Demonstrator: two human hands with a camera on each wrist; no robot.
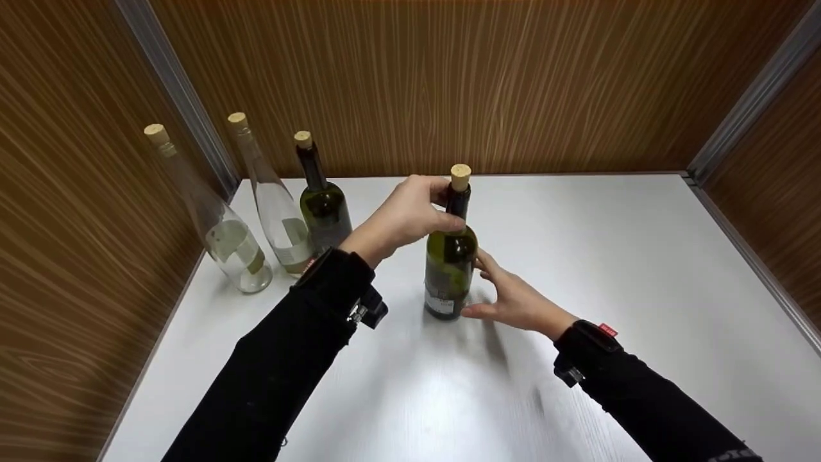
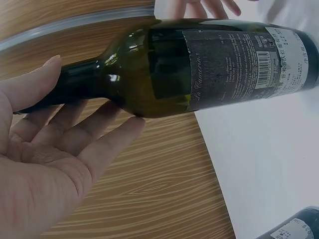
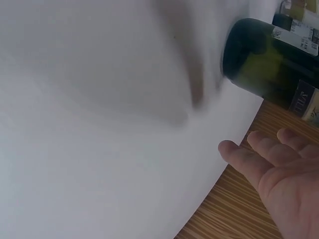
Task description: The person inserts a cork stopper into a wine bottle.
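A white worktop fills the booth, closed in at the back and both sides by wood-grain walls with grey metal strips in the corners.

Near the middle of the worktop, a little toward the back edge, a dark green wine bottle stands upright with a cork in its neck and a dark label low on its body. The person leans in with both black sleeves stretched over the front edge.

The left hand is up at the bottle's neck and shoulder. In the head view its fingers curve round the neck just under the cork; the left wrist view shows them fairly straight, with the thumb lying along the glass, so the hold looks light rather than a firm clasp.

The right hand is low beside the bottle's base on its right, blurred, fingers spread and loose. It holds nothing, and I cannot tell whether the fingertips touch the glass.

In the back left corner three more corked bottles stand in a close row: a second dark green bottle nearest the middle, a tall clear bottle just beside it, and another clear bottle nearest the left edge.
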